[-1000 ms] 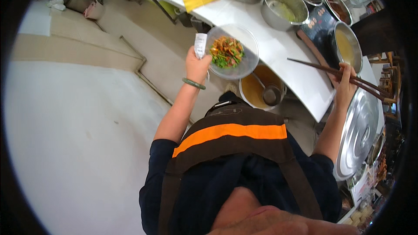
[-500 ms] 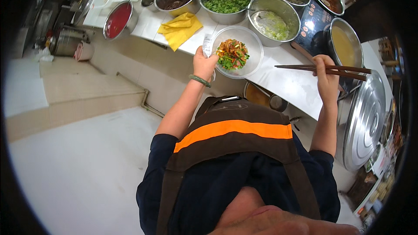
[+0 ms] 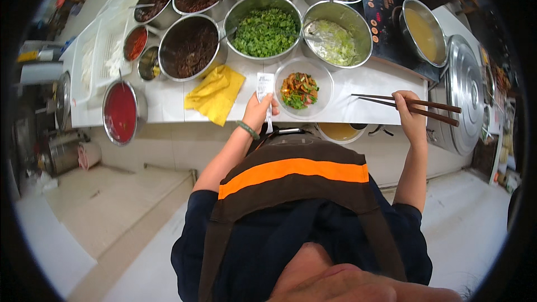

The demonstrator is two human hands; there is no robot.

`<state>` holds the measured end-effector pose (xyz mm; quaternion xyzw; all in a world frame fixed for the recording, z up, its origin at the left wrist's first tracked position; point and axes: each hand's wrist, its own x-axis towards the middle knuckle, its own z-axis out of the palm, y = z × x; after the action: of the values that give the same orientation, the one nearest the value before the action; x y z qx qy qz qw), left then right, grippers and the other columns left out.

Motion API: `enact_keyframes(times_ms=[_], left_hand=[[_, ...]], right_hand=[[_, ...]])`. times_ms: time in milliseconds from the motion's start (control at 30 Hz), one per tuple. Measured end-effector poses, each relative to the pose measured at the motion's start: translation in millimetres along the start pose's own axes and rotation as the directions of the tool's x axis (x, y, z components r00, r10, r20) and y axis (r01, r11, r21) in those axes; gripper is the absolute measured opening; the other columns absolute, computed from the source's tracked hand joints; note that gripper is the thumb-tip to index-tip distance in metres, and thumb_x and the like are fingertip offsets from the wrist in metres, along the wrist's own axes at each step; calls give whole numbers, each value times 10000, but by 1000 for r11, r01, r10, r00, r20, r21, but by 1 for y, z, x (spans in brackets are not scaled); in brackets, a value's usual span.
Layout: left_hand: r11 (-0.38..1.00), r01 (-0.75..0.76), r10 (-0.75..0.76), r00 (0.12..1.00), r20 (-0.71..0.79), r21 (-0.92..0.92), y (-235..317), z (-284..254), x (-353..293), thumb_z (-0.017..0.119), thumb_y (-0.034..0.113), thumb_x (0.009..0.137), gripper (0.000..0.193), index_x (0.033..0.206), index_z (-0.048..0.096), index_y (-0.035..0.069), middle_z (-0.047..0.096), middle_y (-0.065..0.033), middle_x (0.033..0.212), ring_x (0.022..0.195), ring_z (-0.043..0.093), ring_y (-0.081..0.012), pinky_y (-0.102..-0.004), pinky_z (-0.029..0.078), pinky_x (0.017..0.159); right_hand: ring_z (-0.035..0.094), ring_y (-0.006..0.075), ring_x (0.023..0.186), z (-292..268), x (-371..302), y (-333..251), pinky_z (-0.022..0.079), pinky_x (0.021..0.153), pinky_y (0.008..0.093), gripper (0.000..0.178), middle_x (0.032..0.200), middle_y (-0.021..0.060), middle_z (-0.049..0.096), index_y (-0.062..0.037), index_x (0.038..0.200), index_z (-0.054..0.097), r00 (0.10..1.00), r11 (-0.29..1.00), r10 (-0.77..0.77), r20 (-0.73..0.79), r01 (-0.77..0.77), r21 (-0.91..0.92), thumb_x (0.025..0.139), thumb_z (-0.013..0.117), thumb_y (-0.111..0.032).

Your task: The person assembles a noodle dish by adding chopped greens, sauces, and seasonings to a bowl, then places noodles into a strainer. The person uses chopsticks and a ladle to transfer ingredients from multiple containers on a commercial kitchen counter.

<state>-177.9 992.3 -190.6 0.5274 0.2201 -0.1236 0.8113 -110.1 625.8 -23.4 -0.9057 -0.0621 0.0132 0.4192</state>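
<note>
My left hand [image 3: 260, 111] is closed on a white printed paper slip [image 3: 265, 86], which sticks up past the thumb. Just to its right, by the counter's near edge, is a clear round plastic bowl [image 3: 325, 90] with chopped greens and orange-brown pieces inside. The fingers come close to the bowl's rim; whether they touch it I cannot tell. In my right hand [image 3: 410, 113] is a pair of dark brown chopsticks [image 3: 433, 110], tips pointing left toward the bowl above the white counter [image 3: 358, 81].
Several steel bowls stand behind, including chopped greens [image 3: 264, 32], pale shredded vegetable [image 3: 333, 42] and dark food [image 3: 190, 49]. A yellow cloth [image 3: 215, 96] and a pot of red liquid [image 3: 121, 113] lie left. Rightward are a black cooker [image 3: 391, 45], a broth pot [image 3: 426, 33] and a large lidded pot [image 3: 465, 95].
The view has turned, so the counter now runs level across it. The plastic bowl, overlapping the counter's near edge before, now appears within it. Both hands keep their holds.
</note>
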Motion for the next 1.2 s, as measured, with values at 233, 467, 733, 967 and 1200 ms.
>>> enact_keyframes(times_ms=[233, 467, 733, 967, 1200], left_hand=[[994, 103, -108, 965, 237, 33, 13, -15, 26, 537, 102, 896, 196, 1061, 498, 1, 596, -95, 837, 685, 616, -176, -290, 512, 621], [989, 108, -129, 962, 242, 96, 12, -8, 40, 514, 104, 896, 211, 1066, 486, -18, 611, -115, 871, 714, 628, -183, -292, 519, 626], [989, 130, -142, 964, 223, 69, 10, -27, 26, 443, 192, 957, 326, 1216, 453, -6, 614, -99, 919, 778, 624, -182, -306, 509, 713], [996, 92, -94, 972, 214, 20, 9, -13, 26, 423, 241, 971, 389, 1291, 399, 21, 616, -124, 906, 784, 640, -219, -328, 513, 714], [993, 67, -90, 961, 261, 94, 5, -9, 30, 416, 193, 965, 358, 1267, 397, 3, 615, -132, 905, 790, 641, -218, -310, 497, 677]], right_hand=[[522, 96, 719, 22, -22, -18, 435, 652, 252, 201, 775, 27, 595, 0, 925, 631, 963, 978, 196, -185, -205, -30, 887, 611, -196], [552, 96, 765, 10, -35, -27, 447, 687, 240, 183, 815, 33, 621, 7, 934, 634, 947, 987, 160, -278, -146, 70, 889, 601, -167], [592, 108, 789, 0, -33, 0, 461, 706, 246, 141, 819, 32, 637, -10, 933, 644, 901, 912, 386, -197, -340, 228, 874, 570, -115], [631, 113, 753, -47, -32, -12, 474, 607, 234, 171, 835, 37, 645, -15, 932, 634, 915, 936, 266, -305, -169, 307, 886, 566, -165], [648, 168, 760, -77, -20, -19, 485, 600, 245, 190, 829, 81, 636, 4, 941, 608, 840, 910, 193, -507, 39, 412, 915, 533, -168]])
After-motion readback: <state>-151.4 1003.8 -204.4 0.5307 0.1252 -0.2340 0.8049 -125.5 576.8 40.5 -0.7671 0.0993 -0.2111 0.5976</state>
